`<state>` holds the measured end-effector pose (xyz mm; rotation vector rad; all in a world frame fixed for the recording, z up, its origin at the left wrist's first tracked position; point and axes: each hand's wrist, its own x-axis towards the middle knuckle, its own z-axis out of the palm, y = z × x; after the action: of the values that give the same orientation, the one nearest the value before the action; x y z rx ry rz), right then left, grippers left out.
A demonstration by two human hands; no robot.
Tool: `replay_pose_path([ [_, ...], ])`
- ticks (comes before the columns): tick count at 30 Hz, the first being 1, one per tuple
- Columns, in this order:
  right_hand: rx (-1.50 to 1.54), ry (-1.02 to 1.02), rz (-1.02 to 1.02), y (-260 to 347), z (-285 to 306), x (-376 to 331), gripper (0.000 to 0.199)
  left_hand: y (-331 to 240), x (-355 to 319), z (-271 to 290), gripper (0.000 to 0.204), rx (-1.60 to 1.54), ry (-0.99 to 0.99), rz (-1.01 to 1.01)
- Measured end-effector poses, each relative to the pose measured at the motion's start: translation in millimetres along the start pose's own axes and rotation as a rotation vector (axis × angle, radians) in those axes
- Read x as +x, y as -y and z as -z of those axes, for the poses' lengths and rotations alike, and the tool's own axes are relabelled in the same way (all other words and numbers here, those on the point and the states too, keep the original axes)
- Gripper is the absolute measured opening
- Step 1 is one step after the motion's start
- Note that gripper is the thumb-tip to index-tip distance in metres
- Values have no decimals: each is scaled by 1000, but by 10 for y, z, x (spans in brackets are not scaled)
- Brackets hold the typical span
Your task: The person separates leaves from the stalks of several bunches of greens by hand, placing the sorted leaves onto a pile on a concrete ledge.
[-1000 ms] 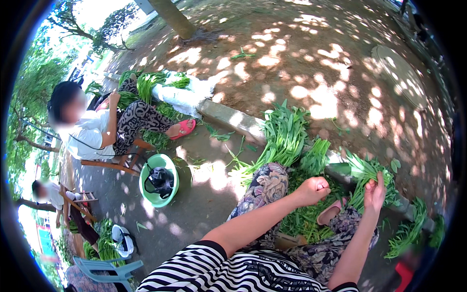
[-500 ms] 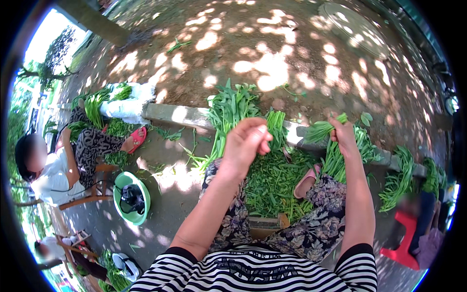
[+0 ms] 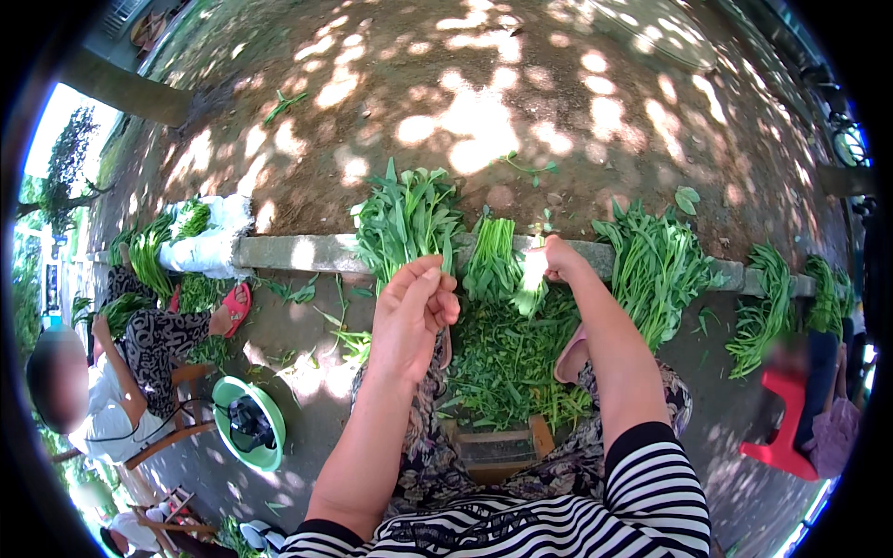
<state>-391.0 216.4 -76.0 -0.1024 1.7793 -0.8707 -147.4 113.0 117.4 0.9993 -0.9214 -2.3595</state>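
My right hand (image 3: 561, 260) is closed around a small bunch of leafy green stems (image 3: 531, 286), bright with sun and partly smeared. It is over the kerb, just right of a bundle of cut greens (image 3: 493, 259). My left hand (image 3: 417, 312) is raised with curled fingers, thumb pressed to the forefinger; anything pinched there is too small or hidden to make out. Behind it a large leafy bundle (image 3: 406, 219) lies across the kerb. Another big pile of long greens (image 3: 656, 265) rests right of my right hand. Loose trimmings (image 3: 512, 358) cover the ground between my feet.
A concrete kerb (image 3: 298, 253) runs across in front. At left, a seated person (image 3: 116, 400) handles greens beside a green basin (image 3: 249, 423) with a dark object inside. A red stool (image 3: 784, 428) and more greens (image 3: 767, 312) are at right. Low wooden stool (image 3: 502, 451) below me.
My right hand has moved left with its bunch, toward the cut bundle on the kerb. My left hand has drawn lower and left, still curled. The view has shifted somewhat.
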Motion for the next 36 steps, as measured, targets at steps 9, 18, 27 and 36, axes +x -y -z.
replay_pose_path([
  [9, 151, -207, 98, -82, -368, 470, 34, -43, 81, -14, 22, 10, -6, 29],
  [18, 686, -190, 234, -551, -498, 665, 51, -16, 87, -32, 19, 0, 35, 27],
  [27, -147, -85, 487, -171, 373, 188, 33, 109, 141, -106, 18, 17, 23, -10],
  [36, 25, -820, 386, -1425, 2147, -1470, 14, 259, 198, -200, 23, 86, 48, 0],
])
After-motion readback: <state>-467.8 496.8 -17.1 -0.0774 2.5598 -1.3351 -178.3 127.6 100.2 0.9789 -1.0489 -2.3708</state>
